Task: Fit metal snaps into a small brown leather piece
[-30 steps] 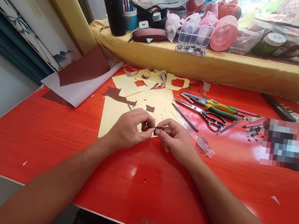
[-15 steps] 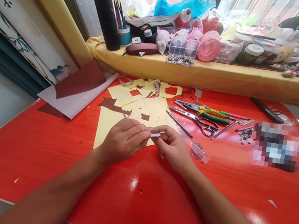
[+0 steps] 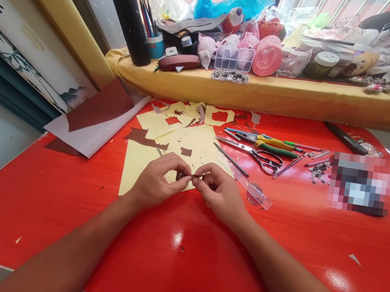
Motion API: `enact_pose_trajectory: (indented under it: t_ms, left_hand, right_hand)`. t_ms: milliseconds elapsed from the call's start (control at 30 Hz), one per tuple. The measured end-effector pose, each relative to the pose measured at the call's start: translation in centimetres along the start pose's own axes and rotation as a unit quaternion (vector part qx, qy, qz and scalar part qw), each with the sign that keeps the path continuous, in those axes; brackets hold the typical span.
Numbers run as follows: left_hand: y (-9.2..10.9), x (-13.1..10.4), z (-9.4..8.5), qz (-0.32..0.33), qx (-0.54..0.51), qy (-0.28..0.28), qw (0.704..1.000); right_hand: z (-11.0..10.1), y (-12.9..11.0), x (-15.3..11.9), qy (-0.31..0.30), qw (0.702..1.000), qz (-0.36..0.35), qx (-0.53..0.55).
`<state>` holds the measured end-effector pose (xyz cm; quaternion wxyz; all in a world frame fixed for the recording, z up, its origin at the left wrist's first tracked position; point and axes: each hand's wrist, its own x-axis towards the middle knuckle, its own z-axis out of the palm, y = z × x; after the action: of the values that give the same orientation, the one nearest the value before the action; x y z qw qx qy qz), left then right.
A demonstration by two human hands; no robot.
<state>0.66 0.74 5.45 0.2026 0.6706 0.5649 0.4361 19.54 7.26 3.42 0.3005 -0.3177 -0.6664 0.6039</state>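
Between my two hands is a small, thin dark brown strip (image 3: 196, 175), seen nearly edge-on; its material is too small to tell. My left hand (image 3: 160, 177) pinches its left end between thumb and forefinger. The thumb and fingers of my right hand (image 3: 223, 190) close on the right part, and the fingertips almost meet. Both hands are above the front edge of a pale yellow sheet (image 3: 140, 167). A brown scrap (image 3: 186, 152) lies on that sheet just beyond the hands. A clear ruler (image 3: 259, 196) lies to the right of my right hand.
Scissors (image 3: 265, 159), green-and-yellow pliers (image 3: 272, 146) and a dark pencil (image 3: 231, 160) lie right of the sheet. Small metal rings (image 3: 318, 173) are farther right. A curled brown sheet (image 3: 101, 106) is at left. A cloth-covered ledge (image 3: 262, 97) with a clear box (image 3: 234, 59) runs behind.
The strip has been turned: its pale side faced up before, and now a dark edge shows. My left fingers have spread from a closed grip into a thumb-and-forefinger pinch. The view has shifted slightly.
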Motion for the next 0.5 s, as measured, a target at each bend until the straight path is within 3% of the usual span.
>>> enact_pose_trajectory:
  t_ms: [100,200,500]
  left_hand:
    - [-0.25,0.06,-0.49,-0.128,-0.084,-0.060,0.986]
    - [-0.54,0.12,-0.75,-0.198,-0.144,-0.089,0.965]
    - [-0.59,0.30,-0.53,-0.257,-0.251,-0.110,0.927]
  right_hand:
    - [-0.12,-0.23,-0.04,-0.020,1.000,0.018,0.010]
    - [-0.28,-0.43,0.00,-0.036,0.998,0.037,0.026]
    - [-0.60,-0.74,0.21,-0.078,0.992,0.070,0.067]
